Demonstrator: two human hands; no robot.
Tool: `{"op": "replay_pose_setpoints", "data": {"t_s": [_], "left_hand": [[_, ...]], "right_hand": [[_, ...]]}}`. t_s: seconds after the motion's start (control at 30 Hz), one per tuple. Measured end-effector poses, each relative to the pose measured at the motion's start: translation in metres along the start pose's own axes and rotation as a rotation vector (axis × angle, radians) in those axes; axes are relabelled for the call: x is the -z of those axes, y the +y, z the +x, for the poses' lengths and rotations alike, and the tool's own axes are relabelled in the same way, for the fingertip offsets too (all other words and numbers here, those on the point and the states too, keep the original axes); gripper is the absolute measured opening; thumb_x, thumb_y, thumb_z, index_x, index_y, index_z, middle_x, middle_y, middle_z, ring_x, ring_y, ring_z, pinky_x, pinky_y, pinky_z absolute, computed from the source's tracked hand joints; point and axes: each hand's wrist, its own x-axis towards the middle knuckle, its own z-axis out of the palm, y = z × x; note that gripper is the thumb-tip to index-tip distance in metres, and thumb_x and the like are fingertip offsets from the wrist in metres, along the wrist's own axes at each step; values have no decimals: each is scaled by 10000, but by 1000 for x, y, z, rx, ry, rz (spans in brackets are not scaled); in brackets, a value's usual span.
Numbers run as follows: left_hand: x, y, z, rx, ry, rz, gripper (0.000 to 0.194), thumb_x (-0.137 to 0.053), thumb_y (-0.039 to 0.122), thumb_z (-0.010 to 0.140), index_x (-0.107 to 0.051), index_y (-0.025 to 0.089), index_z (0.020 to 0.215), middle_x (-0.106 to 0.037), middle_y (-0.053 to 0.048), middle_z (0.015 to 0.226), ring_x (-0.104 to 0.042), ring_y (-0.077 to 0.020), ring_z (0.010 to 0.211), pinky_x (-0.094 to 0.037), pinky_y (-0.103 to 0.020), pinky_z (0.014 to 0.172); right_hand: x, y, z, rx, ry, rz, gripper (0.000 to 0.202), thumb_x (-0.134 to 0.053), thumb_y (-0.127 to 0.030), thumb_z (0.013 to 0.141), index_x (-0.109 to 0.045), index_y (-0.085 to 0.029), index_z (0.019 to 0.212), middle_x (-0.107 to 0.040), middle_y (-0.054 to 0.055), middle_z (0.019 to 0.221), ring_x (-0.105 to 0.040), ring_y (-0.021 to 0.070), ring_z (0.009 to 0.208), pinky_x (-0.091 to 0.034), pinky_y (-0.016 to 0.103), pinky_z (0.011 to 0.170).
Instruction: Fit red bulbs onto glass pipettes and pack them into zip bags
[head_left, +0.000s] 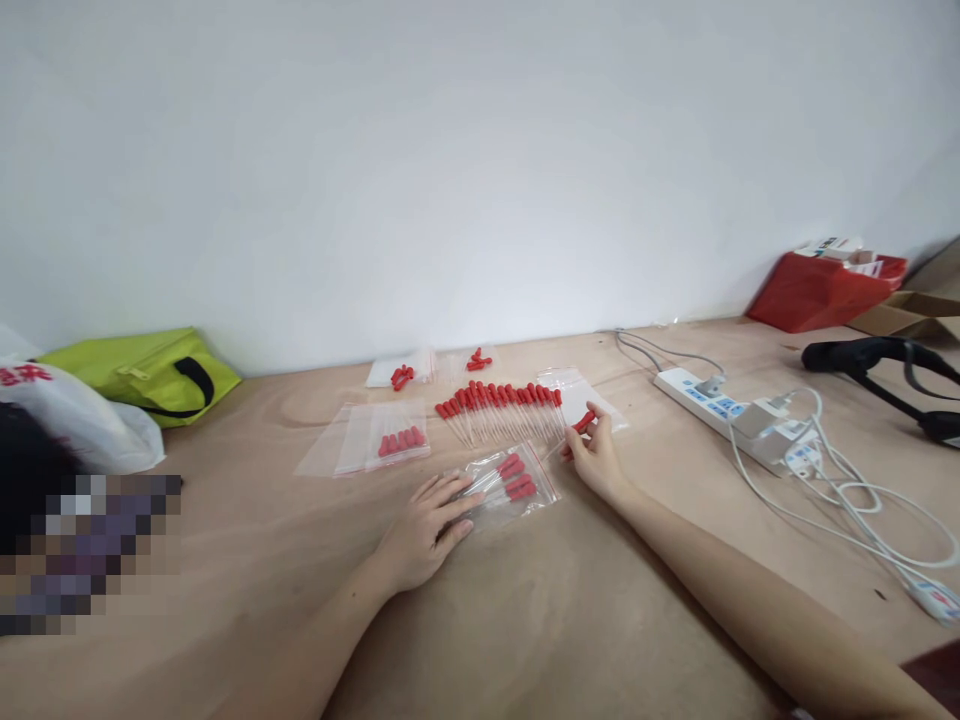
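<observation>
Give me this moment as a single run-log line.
left hand: on clear bag | right hand: holding red-ended stick | red-ended row: on table

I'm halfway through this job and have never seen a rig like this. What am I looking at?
There is no machine: these are a person's two bare hands. The single picture comes from a camera on their head, looking forward and down.

The left hand rests on a clear bag with red-ended sticks inside. The right hand pinches one red-ended stick.

On the table, a fanned row of similar sticks lies beyond the hands. More clear bags lie to the left, a power strip to the right, and a green bag far left.
</observation>
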Motion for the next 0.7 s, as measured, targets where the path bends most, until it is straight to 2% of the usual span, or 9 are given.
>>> {"op": "replay_pose_setpoints", "data": {"t_s": [0.2, 0.37, 0.5, 0.6, 0.7], "left_hand": [[1, 1, 1, 5, -10, 3, 348, -405, 295, 877, -485, 309, 1215, -424, -12, 1333, -321, -227, 1258, -252, -474, 1037], [3, 3, 1, 12, -19, -5, 355, -403, 292, 877, -472, 306, 1225, -418, -10, 1337, -323, -223, 1257, -246, -473, 1040], [4, 5, 1, 7, -18, -2, 362, -393, 298, 882, -457, 302, 1238, -412, -10, 1342, -321, -217, 1259, -241, -468, 1043], [4, 6, 2, 10, -25, 5, 363, -391, 296, 882, -460, 289, 1238, -413, -19, 1341, -320, -219, 1259, -244, -469, 1040], [3, 5, 1, 8, -25, 12, 363, -392, 288, 881, -462, 286, 1237, -412, -20, 1342, -320, -219, 1259, -242, -468, 1040]], "right_hand": [[-13, -5, -12, -28, -64, 123, 535, -505, -402, 732, -220, -235, 1153, -444, -53, 729, -531, 102, 498, -493, 279, 485], [-9, -5, -19, -88, -124, 142, 496, -508, -397, 732, -241, -239, 1120, -438, -69, 681, -513, 100, 462, -470, 263, 435], [-6, -6, -20, -124, -101, 170, 495, -545, -398, 707, -276, -240, 1090, -455, -68, 670, -544, 115, 500, -486, 278, 474], [-8, -8, -20, -190, -118, 257, 451, -559, -433, 690, -338, -237, 1030, -488, -56, 685, -571, 120, 539, -505, 303, 547], [-9, -10, -22, -262, -191, 249, 395, -593, -450, 652, -442, -203, 922, -528, -42, 658, -569, 112, 552, -495, 284, 565]]}}
